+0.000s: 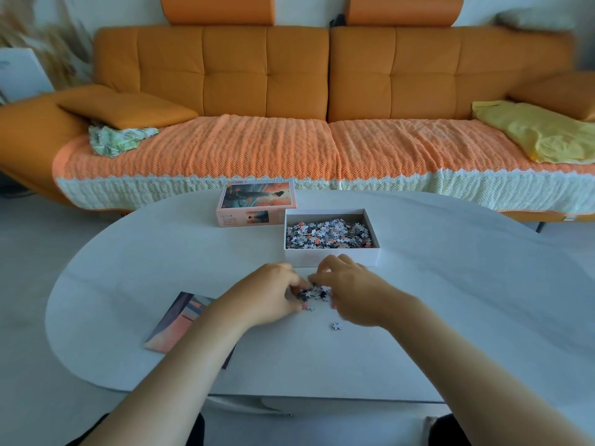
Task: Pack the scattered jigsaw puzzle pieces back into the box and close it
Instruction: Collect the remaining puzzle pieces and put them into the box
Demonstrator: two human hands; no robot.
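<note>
Left hand (273,294) and right hand (352,292) sit close together, fingers (325,263) curled inward.

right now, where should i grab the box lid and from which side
Probably the lid by its long near and far walls, coming down from above with the left hand. It lies flat, picture up, so only the walls offer grip, and its right end sits close to the open box, leaving little finger room there.

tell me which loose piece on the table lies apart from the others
The lone pale piece nearest the camera, beside the right hand; the other pieces cluster between it and the left hand.
</note>
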